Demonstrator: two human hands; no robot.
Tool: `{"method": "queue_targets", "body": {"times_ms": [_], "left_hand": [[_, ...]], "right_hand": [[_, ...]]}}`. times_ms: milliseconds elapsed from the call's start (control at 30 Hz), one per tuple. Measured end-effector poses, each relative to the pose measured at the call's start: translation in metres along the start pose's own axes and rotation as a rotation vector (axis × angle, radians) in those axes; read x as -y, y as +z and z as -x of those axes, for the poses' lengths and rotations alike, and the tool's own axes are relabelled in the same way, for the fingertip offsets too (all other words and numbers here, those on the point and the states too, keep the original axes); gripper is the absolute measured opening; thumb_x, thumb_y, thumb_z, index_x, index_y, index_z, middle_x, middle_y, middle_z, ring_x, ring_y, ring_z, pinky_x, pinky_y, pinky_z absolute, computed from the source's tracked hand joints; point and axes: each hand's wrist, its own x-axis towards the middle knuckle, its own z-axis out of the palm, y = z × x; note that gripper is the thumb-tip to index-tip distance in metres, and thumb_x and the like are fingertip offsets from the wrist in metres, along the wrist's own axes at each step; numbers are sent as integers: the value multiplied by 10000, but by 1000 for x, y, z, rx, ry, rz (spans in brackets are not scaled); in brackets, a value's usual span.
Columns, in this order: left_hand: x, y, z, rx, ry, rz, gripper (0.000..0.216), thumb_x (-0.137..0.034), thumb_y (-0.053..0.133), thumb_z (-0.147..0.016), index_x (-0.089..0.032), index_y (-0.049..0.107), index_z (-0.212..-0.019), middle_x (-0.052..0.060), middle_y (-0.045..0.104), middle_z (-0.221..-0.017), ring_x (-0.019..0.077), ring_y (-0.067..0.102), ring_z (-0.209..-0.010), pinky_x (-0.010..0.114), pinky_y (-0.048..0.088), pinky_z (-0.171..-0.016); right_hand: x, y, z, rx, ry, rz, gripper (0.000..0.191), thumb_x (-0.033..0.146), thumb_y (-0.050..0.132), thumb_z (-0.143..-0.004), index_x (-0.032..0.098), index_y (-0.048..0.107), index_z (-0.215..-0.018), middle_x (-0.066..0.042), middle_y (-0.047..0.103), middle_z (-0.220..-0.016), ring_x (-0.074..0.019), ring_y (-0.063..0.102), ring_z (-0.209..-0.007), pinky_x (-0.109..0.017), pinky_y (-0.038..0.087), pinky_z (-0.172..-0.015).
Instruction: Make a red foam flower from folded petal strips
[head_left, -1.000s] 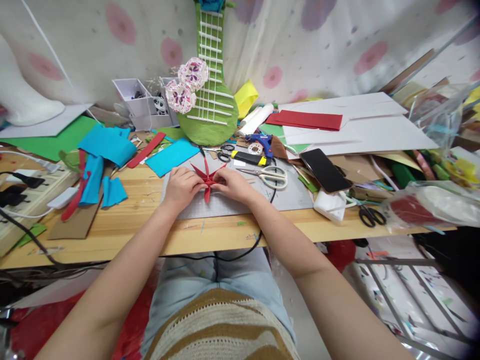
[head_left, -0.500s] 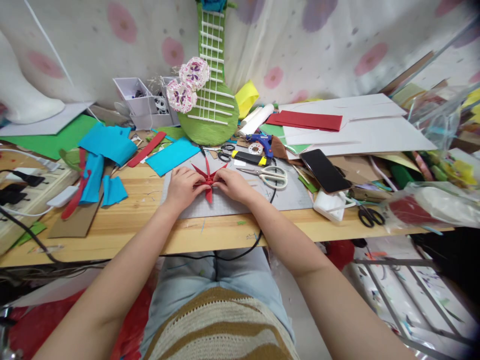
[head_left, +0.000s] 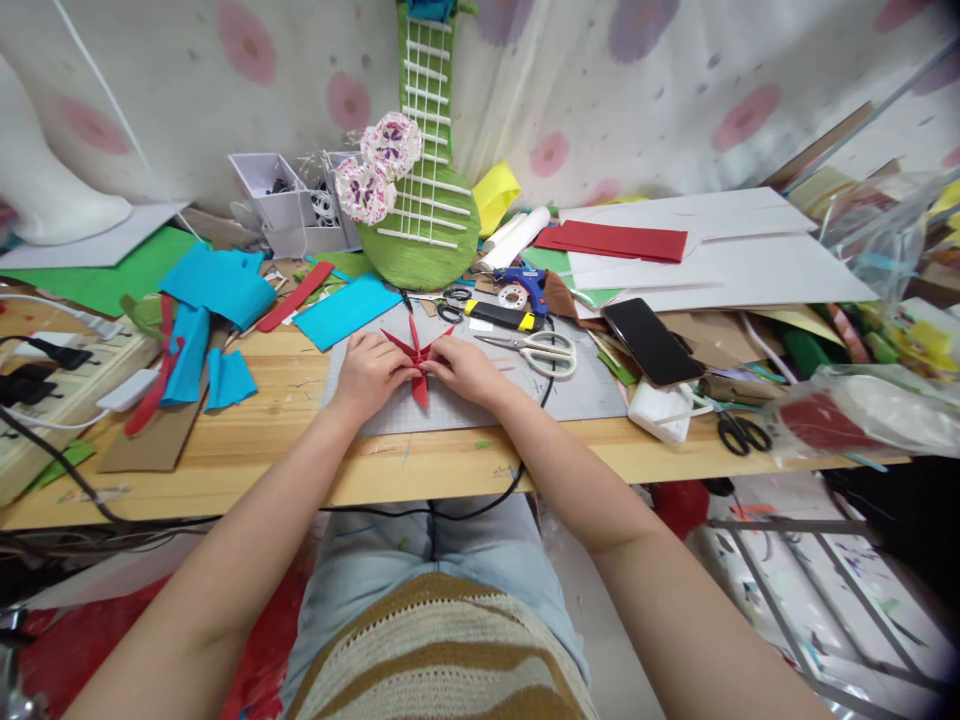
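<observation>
A red paper flower [head_left: 420, 390] with narrow pointed petals lies over the grey cutting mat [head_left: 592, 395], between my two hands. My left hand [head_left: 371, 370] pinches its left side near the centre, fingers bent together. From the other side, my right hand [head_left: 465, 368] has thumb and fingers closed on it close to the middle. The fingertips hide part of the flower's centre and side petals. Just right of my right hand lie white-handled scissors [head_left: 551, 352], with a yellow-and-black utility knife [head_left: 502, 316] behind them.
A green guitar-shaped piece [head_left: 424, 240] with paper flowers stands at the back. A blue glue gun [head_left: 529, 285] lies before it. Right are a phone [head_left: 651, 342] and black-handled scissors [head_left: 742, 432]; left, blue paper [head_left: 217, 285] and a power strip [head_left: 112, 380]. A black cable [head_left: 517, 480] crosses the table edge.
Almost nothing differs. Both hands keep their grip on the red flower, whose front petal has shifted very slightly; the whole view has moved a little.
</observation>
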Motion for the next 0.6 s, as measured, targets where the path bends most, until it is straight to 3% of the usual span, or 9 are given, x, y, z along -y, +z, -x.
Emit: {"method": "queue_targets", "body": {"times_ms": [200,433,600], "left_hand": [[-1,0,-1,-11,7,-5,250,-423,563,-829,-242,662,-689,16,712,-771,200,551,-793,403,338,-811],[0,-2,1,-30,13,-12,262,-432,552,-833,-241,666,-695,16,713,-759,202,555,-797,404,343,-806],[-2,-3,1,-26,-31,-39,248,-454,555,-827,-243,672,-770,36,704,-785,216,564,-843,419,334,-826]], "right_hand": [[1,0,0,-3,20,-2,160,276,530,-867,175,552,-745,-17,592,-770,-125,499,-711,-239,355,-679],[-1,-5,3,12,-94,-48,89,258,533,-860,175,563,-865,-37,612,-877,-134,527,-794,-235,383,-720],[-4,-3,2,3,-80,-11,92,235,502,-877,177,568,-847,-46,623,-900,-142,534,-813,-245,380,-746]]}}
